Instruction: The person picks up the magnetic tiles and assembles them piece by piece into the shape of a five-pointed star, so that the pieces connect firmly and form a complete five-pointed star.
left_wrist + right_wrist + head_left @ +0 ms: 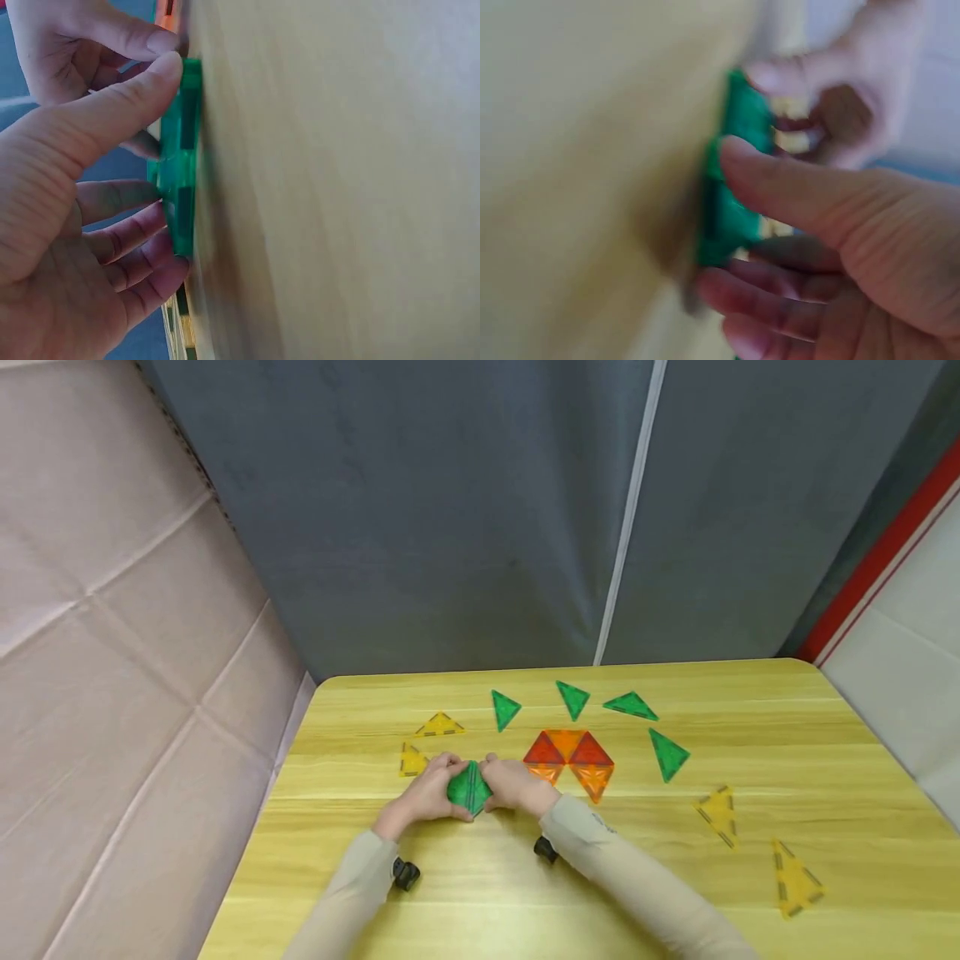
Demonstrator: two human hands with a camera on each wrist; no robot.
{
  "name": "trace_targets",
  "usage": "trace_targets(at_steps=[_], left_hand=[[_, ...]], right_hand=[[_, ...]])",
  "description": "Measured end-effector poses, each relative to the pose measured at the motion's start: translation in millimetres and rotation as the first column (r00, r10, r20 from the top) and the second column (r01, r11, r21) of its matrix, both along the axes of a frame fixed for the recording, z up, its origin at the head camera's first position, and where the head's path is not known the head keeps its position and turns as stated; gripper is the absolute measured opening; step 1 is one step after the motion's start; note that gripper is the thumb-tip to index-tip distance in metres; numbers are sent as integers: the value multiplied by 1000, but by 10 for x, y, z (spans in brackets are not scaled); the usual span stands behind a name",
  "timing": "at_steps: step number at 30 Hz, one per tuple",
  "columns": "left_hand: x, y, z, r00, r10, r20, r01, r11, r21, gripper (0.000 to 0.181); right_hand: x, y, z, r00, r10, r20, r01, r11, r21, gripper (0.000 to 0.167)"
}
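Two green triangular magnetic tiles (pixel 468 788) lie edge to edge between the hands, low over the table. My left hand (pixel 433 789) grips the left side, its thumb at the near edge and its fingers round the outer side. From the other side my right hand (pixel 516 785) pinches the right part between thumb and fingers. The left wrist view shows the green tiles (pixel 178 161) edge-on, close to the tabletop. In the right wrist view the green tiles (pixel 735 180) are blurred, with both thumbs on them. Whether the tiles touch the table is hard to tell.
Red and orange triangular tiles (pixel 566 746) form a joined cluster right of the hands. Several loose green tiles (pixel 573 700) arc behind it. Yellow triangular tiles (pixel 440 724) lie at the left, and more yellow tiles (pixel 797 881) at the right. A grey curtain (pixel 450 527) hangs behind the table.
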State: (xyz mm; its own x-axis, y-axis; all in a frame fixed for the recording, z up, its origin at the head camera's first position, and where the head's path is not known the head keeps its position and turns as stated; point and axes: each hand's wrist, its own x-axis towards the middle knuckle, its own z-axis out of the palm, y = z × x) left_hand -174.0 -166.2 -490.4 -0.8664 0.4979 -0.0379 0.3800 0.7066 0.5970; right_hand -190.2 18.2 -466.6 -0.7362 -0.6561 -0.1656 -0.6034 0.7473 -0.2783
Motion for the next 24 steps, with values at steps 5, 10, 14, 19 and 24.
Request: trace_targets(at_steps=[5,10,14,19,24], left_hand=[[15,-187,-22,985,157,-78,-153,986,60,62],[-10,-404,5,902,393,-178,-396,918,21,58],[-54,-474,10,866,473,-163,-481,876,-15,69],[-133,-462,-40,863,486,-137,-494,869,-28,72],[-190,-418,-51,868,481,-122,-488,872,-32,70]], right_hand=[[-253,-6,134,994,-7,105,10,1000,-20,36],[-542,-156,119,999,-2,50,10,987,-163,38],[-713,-324,59,999,40,-20,-43,978,-203,41],[-835,-479,-35,998,52,-33,-55,993,-107,45],[-866,-549,-97,999,30,-32,-29,999,32,41]])
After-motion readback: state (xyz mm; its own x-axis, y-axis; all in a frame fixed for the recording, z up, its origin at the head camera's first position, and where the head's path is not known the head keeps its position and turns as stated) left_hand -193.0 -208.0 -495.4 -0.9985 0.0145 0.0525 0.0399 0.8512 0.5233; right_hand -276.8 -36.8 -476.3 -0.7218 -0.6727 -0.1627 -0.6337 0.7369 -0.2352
